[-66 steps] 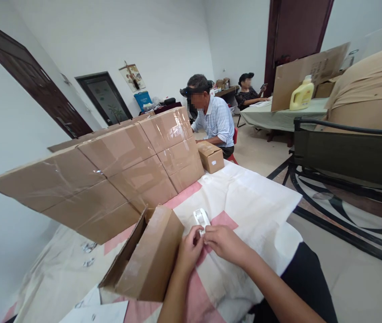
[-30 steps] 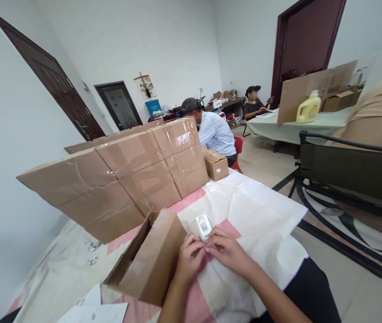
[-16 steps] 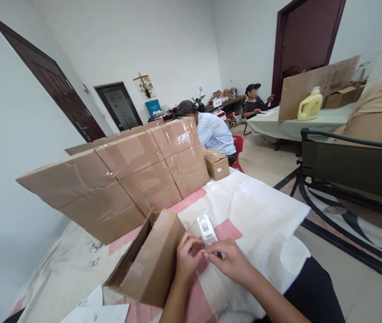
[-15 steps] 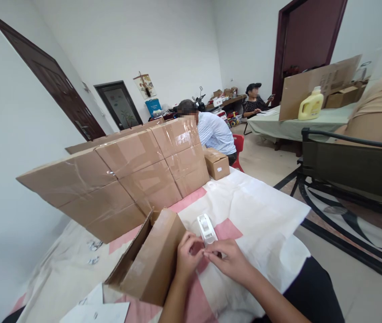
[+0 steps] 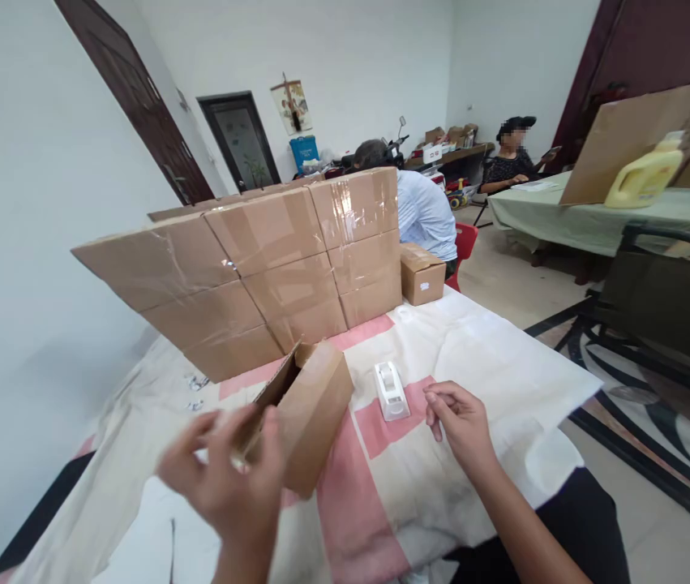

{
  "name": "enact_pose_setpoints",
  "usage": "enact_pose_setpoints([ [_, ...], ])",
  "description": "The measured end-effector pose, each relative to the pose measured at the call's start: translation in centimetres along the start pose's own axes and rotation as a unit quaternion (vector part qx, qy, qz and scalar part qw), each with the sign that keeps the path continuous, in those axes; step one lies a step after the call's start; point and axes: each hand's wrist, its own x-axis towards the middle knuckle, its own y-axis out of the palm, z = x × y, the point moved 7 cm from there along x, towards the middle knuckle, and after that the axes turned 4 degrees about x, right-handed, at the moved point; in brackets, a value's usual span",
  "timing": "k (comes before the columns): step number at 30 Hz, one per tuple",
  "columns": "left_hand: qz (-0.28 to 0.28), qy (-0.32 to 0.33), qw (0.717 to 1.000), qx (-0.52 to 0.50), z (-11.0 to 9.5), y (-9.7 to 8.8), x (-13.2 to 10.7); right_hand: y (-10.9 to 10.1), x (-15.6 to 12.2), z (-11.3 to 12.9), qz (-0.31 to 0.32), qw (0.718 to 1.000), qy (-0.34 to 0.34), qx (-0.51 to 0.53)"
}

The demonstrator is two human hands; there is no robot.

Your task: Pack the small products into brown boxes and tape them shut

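My left hand [image 5: 229,466] is raised in front of the near end of a small cardboard box [image 5: 314,414], its fingers apart and blurred by motion. It overlaps the box in view; whether it touches is unclear. The box lies on its side with an opening along the left. My right hand [image 5: 457,418] hovers over the cloth with thumb and fingertips pressed together; anything between them is too small to tell. Between box and right hand stands a white tape dispenser [image 5: 391,393], touched by neither hand.
A wall of taped cardboard boxes [image 5: 272,276] stands across the table, with a single box [image 5: 422,274] at its right end. White paper [image 5: 156,535] lies at the lower left on the pink-and-white cloth [image 5: 472,357]. Two people sit beyond; a yellow jug [image 5: 645,174] is on another table.
My hands, earlier together by the tape dispenser, have parted. The left moved left across the box's near end; the right moved right. The view has turned slightly.
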Motion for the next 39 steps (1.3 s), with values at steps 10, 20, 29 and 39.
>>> enact_pose_setpoints([
  [10,0.549,-0.07,0.819,0.154,4.0,5.8,-1.6,6.1,-0.4,-1.3,0.145,0.985,0.089,-0.014],
  [20,0.496,-0.158,0.841,-0.145,3.2,8.8,-3.9,15.6,4.5,0.3,0.291,0.949,0.079,-0.093],
  [29,0.393,-0.22,0.819,-0.357,4.7,11.1,-5.5,19.2,5.0,0.3,0.405,0.886,-0.086,-0.208],
  [39,0.353,-0.216,0.831,-0.371,4.4,10.3,-4.1,19.3,4.6,0.0,0.451,0.85,-0.133,-0.236],
])
